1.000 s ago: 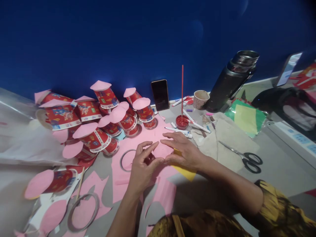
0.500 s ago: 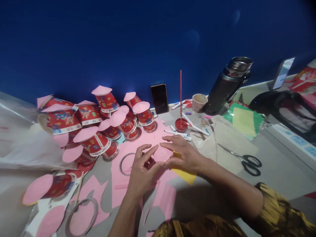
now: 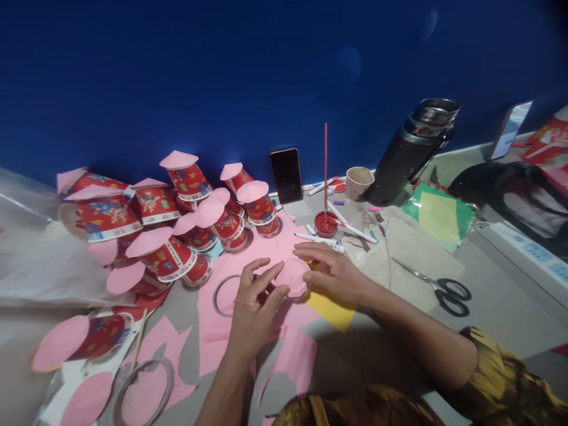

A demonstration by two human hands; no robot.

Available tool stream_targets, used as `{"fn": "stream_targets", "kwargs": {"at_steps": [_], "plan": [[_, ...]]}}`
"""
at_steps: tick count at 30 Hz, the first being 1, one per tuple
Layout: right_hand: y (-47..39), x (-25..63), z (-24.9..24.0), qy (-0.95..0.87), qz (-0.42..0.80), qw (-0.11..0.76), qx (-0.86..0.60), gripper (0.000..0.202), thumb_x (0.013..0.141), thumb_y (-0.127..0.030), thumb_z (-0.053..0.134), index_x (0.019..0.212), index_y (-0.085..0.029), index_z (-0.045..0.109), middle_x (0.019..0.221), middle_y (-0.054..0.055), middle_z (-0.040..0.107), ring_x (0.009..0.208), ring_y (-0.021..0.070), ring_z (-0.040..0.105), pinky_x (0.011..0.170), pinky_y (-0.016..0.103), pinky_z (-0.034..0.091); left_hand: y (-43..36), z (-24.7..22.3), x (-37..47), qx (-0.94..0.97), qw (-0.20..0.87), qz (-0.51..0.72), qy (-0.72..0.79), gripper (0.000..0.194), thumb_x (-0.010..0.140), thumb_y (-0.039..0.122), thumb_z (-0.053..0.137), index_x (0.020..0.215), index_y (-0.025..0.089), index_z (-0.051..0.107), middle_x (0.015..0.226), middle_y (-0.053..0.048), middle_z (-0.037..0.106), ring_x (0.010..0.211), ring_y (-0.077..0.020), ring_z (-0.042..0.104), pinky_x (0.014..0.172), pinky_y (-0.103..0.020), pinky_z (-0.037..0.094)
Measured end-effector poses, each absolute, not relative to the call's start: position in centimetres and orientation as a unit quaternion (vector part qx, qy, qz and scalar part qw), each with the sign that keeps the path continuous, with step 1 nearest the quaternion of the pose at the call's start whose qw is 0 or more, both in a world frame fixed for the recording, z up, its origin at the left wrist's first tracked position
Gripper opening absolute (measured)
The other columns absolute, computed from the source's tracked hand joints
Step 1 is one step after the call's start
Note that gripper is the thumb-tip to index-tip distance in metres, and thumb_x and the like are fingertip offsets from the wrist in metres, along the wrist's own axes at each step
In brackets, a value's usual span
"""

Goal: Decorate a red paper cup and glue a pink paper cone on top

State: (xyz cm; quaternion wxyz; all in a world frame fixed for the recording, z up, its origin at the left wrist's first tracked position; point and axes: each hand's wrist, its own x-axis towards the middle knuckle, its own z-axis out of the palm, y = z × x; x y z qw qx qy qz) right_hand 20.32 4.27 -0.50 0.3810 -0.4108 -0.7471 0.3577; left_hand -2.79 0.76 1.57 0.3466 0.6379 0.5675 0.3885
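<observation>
Near the middle of the table, a small round object with a pink paper top [image 3: 293,277] sits between my two hands. My left hand [image 3: 260,302] grips it from the left with bent fingers and thumb. From the right, my right hand [image 3: 332,273] holds its edge, fingertips on the rim. Pink paper [image 3: 239,254] lies beneath and behind, and a yellow sheet [image 3: 335,307] is under my right hand. A tape ring [image 3: 216,296] rests left of my left hand.
Red cups with pink paper tops [image 3: 162,251] crowd the left. Behind stand a phone [image 3: 286,176], a pot of red paste [image 3: 325,225] with a stick, a paper cup [image 3: 358,182] and a black flask [image 3: 408,157]. Scissors [image 3: 437,287] lie at right.
The fingers and thumb of my right hand have shifted on the rim, and more of the pink top shows. My left hand has barely moved. The view has shifted slightly.
</observation>
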Motion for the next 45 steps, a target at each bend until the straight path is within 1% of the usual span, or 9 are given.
{"fn": "stream_targets", "kwargs": {"at_steps": [3, 6, 11, 18, 23, 30, 34, 40, 45], "plan": [[4.2, 20.3, -0.5, -0.736, 0.36, 0.397, -0.413, 0.041, 0.097, -0.042, 0.07, 0.135, -0.028, 0.07, 0.144, 0.012, 0.066, 0.136, 0.0299, 0.059, 0.117, 0.054, 0.046, 0.8, 1.5, -2.7, 0.627, 0.36, 0.394, 0.567, 0.038, 0.089, 0.042, 0.073, 0.125, 0.032, 0.077, 0.129, -0.007, 0.06, 0.075, -0.0119, 0.061, 0.072, -0.031, 0.057], [3.9, 20.4, -0.4, -0.733, 0.323, 0.424, -0.423, 0.038, 0.101, -0.042, 0.064, 0.136, -0.028, 0.07, 0.145, 0.013, 0.065, 0.136, 0.0295, 0.059, 0.116, 0.053, 0.047, 0.7, 1.4, -2.7, 0.622, 0.357, 0.407, 0.566, 0.042, 0.092, 0.046, 0.069, 0.131, 0.032, 0.073, 0.131, -0.008, 0.059, 0.089, -0.0165, 0.065, 0.075, -0.032, 0.057], [3.5, 20.1, -0.2, -0.784, 0.224, 0.416, -0.402, 0.032, 0.106, -0.033, 0.054, 0.131, -0.022, 0.073, 0.144, 0.016, 0.065, 0.134, 0.0293, 0.06, 0.112, 0.054, 0.049, 0.4, 1.2, -2.6, 0.631, 0.332, 0.412, 0.568, 0.036, 0.096, 0.049, 0.063, 0.124, 0.032, 0.078, 0.138, -0.009, 0.058, 0.117, -0.0254, 0.062, 0.098, -0.043, 0.055], [3.6, 19.8, -0.8, -0.804, 0.161, 0.42, -0.389, 0.029, 0.106, -0.032, 0.056, 0.123, -0.024, 0.078, 0.142, 0.015, 0.067, 0.13, 0.0284, 0.062, 0.105, 0.05, 0.055, 0.4, 1.1, -2.6, 0.642, 0.327, 0.398, 0.568, 0.035, 0.097, 0.05, 0.063, 0.122, 0.031, 0.079, 0.142, -0.01, 0.057, 0.114, -0.0257, 0.065, 0.101, -0.046, 0.055], [3.3, 20.3, 0.0, -0.802, 0.155, 0.41, -0.405, 0.036, 0.108, -0.034, 0.051, 0.137, -0.021, 0.068, 0.144, 0.016, 0.065, 0.134, 0.0288, 0.059, 0.11, 0.053, 0.051, -0.6, 1.2, -2.6, 0.68, 0.245, 0.385, 0.574, 0.036, 0.104, 0.04, 0.054, 0.134, 0.032, 0.071, 0.149, -0.009, 0.053, 0.135, -0.028, 0.054, 0.109, -0.047, 0.05], [0.4, 20.1, 1.0, -0.82, 0.052, 0.379, -0.426, 0.041, 0.109, -0.036, 0.045, 0.14, -0.015, 0.061, 0.142, 0.022, 0.063, 0.131, 0.0338, 0.059, 0.105, 0.056, 0.053, -3.4, 0.5, -2.8, 0.764, 0.067, 0.354, 0.535, 0.049, 0.104, 0.018, 0.05, 0.151, 0.028, 0.051, 0.155, -0.015, 0.045, 0.136, -0.0296, 0.05, 0.1, -0.045, 0.053], [-1.1, 19.3, 0.4, -0.819, 0.019, 0.366, -0.442, 0.043, 0.106, -0.037, 0.051, 0.138, -0.01, 0.062, 0.144, 0.026, 0.061, 0.129, 0.0367, 0.057, 0.105, 0.058, 0.053, -4.1, 0.2, -2.4, 0.795, 0.011, 0.345, 0.499, 0.058, 0.1, 0.013, 0.054, 0.155, 0.026, 0.044, 0.149, -0.017, 0.05, 0.133, -0.0318, 0.05, 0.106, -0.052, 0.048], [-1.6, 19.2, -0.3, -0.842, 0.033, 0.306, -0.443, 0.044, 0.103, -0.029, 0.057, 0.141, -0.007, 0.059, 0.149, 0.025, 0.059, 0.136, 0.0377, 0.053, 0.111, 0.059, 0.05, -3.9, 0.2, -2.2, 0.817, 0.001, 0.331, 0.472, 0.063, 0.099, 0.009, 0.053, 0.159, 0.022, 0.037, 0.145, -0.018, 0.056, 0.132, -0.0323, 0.048, 0.108, -0.052, 0.045], [-1.7, 19.5, 0.1, -0.827, 0.034, 0.342, -0.445, 0.044, 0.102, -0.032, 0.058, 0.14, -0.011, 0.059, 0.147, 0.022, 0.06, 0.13, 0.036, 0.056, 0.108, 0.056, 0.052, -4.0, 0.2, -2.4, 0.822, -0.005, 0.347, 0.452, 0.057, 0.099, 0.012, 0.056, 0.154, 0.013, 0.042, 0.143, -0.02, 0.057, 0.135, -0.0326, 0.047, 0.114, -0.05, 0.04]]}}
